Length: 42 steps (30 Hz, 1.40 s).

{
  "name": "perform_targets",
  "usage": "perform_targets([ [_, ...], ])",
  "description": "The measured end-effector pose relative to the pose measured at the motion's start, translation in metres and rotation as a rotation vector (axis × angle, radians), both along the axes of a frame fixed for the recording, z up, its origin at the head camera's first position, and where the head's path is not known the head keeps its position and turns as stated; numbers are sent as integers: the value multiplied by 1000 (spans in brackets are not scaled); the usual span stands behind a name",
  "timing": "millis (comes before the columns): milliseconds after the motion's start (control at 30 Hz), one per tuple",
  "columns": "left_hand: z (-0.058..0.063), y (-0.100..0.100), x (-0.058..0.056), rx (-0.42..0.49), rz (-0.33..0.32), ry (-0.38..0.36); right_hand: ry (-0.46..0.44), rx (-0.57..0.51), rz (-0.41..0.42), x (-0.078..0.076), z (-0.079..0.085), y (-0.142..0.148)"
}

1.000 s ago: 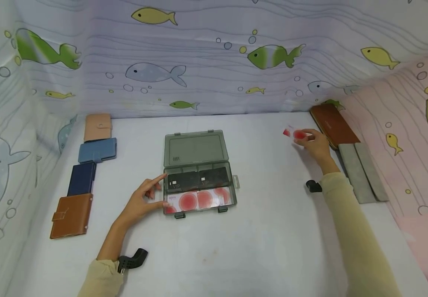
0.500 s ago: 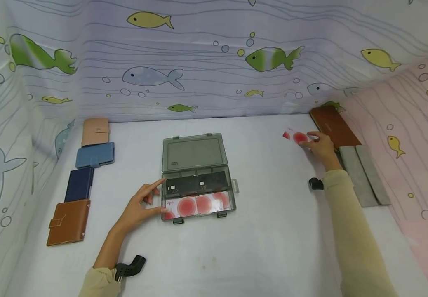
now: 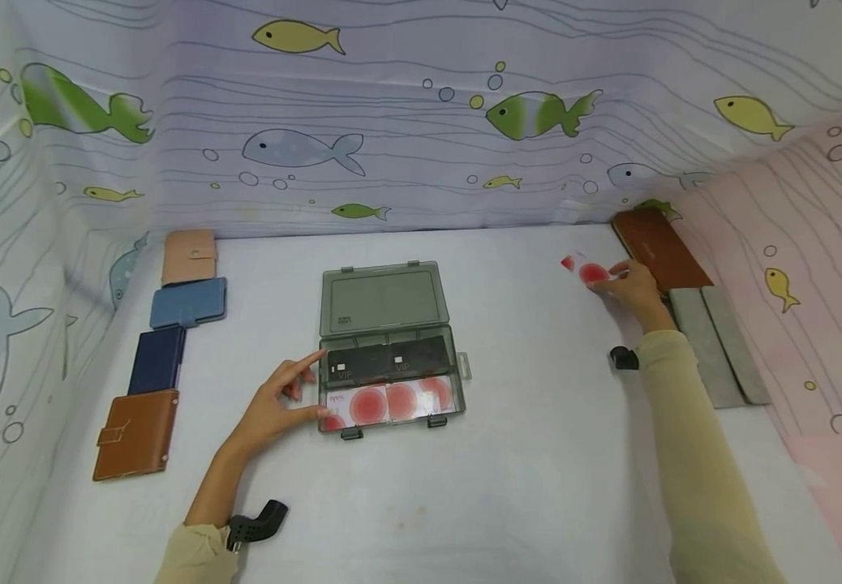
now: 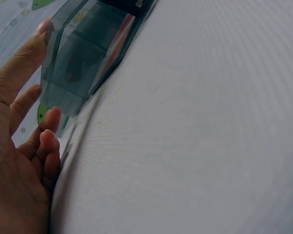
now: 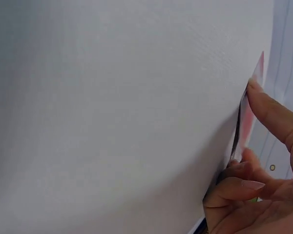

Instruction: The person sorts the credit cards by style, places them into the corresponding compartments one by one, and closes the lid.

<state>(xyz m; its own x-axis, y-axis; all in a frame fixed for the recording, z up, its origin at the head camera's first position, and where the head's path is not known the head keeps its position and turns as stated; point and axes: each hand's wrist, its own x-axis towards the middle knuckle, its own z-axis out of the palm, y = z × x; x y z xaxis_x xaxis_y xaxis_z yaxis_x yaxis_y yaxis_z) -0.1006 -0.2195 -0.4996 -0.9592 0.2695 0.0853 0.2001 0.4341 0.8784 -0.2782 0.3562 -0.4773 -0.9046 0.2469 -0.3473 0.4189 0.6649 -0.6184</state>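
A smoky grey plastic box [image 3: 381,300] lies with its lid folded back. Two black cards marked VIP [image 3: 358,364] fill its back row, and white cards with red circles [image 3: 367,404] its front row. At the box's left side, my left hand [image 3: 271,408] touches the edge with a straight index finger and thumb, spread apart; its other fingers are loosely bent. Far to the right, my right hand [image 3: 637,292] holds another red-and-white card [image 3: 591,272] at its edges, between thumb and fingers. The right wrist view shows this card [image 5: 247,114] tilted, close over the table.
Along the left stand a pink wallet [image 3: 189,255], a light blue one [image 3: 187,302], a navy one [image 3: 156,361] and a brown one [image 3: 136,435]. Beside my right arm lie a brown wallet [image 3: 660,247] and a grey folded case [image 3: 716,345]. A fish-print curtain [image 3: 421,138] encloses the table.
My right hand has shifted slightly right and its grip has moved to the card's edge, so more of the card shows. My left hand stays at the box. The head view dipped slightly.
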Motion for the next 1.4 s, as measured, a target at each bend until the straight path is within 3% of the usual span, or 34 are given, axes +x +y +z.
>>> perform_targets([
  [133,16,6,3,18,-10,-2,92,-16,-16,3,-1,0],
  [233,24,9,5,26,-15,-8,173,-108,-63,6,0,-2],
  [367,26,9,6,29,-17,-13,244,-260,-116,14,2,-8],
  [533,26,8,5,33,-16,-9,297,-375,-101,30,11,-25],
  [800,26,7,5,31,-21,-9,250,-558,38,59,25,-73],
  [1033,26,7,4,44,-24,-24,214,-545,216,87,32,-122],
  [1400,26,6,5,36,-19,-36,112,-576,416,121,42,-191],
])
